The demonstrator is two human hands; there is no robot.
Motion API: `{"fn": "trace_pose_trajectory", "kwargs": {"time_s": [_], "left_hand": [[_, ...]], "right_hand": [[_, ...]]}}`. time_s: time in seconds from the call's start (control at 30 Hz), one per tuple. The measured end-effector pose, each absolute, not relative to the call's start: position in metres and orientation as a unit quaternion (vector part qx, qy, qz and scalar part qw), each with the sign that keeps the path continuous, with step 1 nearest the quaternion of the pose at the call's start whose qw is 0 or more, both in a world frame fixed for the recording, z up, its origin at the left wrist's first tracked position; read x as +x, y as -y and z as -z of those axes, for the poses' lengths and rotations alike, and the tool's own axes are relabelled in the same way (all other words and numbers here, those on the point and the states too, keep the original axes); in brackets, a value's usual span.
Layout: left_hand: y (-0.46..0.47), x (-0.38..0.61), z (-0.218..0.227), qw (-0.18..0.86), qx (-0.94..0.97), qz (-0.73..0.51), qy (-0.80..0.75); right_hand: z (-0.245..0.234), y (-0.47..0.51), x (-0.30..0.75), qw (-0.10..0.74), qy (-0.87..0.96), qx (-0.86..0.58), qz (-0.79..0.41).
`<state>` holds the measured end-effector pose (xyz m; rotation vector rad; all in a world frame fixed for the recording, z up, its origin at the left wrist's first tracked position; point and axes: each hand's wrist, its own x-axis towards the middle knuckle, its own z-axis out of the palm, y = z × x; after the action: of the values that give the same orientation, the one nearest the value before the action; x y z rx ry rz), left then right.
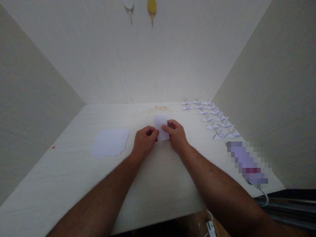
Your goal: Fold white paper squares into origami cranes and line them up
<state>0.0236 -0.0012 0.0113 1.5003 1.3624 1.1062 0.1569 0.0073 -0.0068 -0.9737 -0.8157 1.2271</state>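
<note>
Over the worktop's [158, 184] middle | left hand [145, 140] and right hand [178, 135] pinch paper piece [161, 122] from opposite sides, likely for steadiness | paper stack [110, 141] left, apparently within reach | folded birds [212, 126] right, seemingly kept aside

On one counter [158, 177] there are one small piece of paper [160, 122], one stack of white sheets [110, 142] too closely layered to number, and more than a dozen paper birds [212, 126], overlapping too much for an exact total. Add one pixelated object [243, 161] with one cable [266, 198], and one red spot [53, 147]. The wall carries two hooks, one white hook [128, 4] and one yellow hook [151, 6].
</note>
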Motion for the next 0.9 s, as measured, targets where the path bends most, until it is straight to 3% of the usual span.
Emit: {"fn": "trace_pose_trajectory", "kwargs": {"time_s": [0.3,0.6,0.9], "left_hand": [[-0.0033,0.0205,-0.0031,0.389,0.654,-0.404,-0.508],[-0.0027,0.0211,-0.0015,0.352,0.657,-0.411,-0.524],[-0.0021,0.0218,-0.0012,0.404,0.649,-0.410,-0.498]], "right_hand": [[0.0068,-0.0068,0.1586,0.569,0.381,-0.446,-0.577],[0.0023,-0.0034,0.1579,0.573,0.403,-0.466,-0.540],[0.0001,-0.0006,0.1547,0.612,0.377,-0.504,-0.479]]}}
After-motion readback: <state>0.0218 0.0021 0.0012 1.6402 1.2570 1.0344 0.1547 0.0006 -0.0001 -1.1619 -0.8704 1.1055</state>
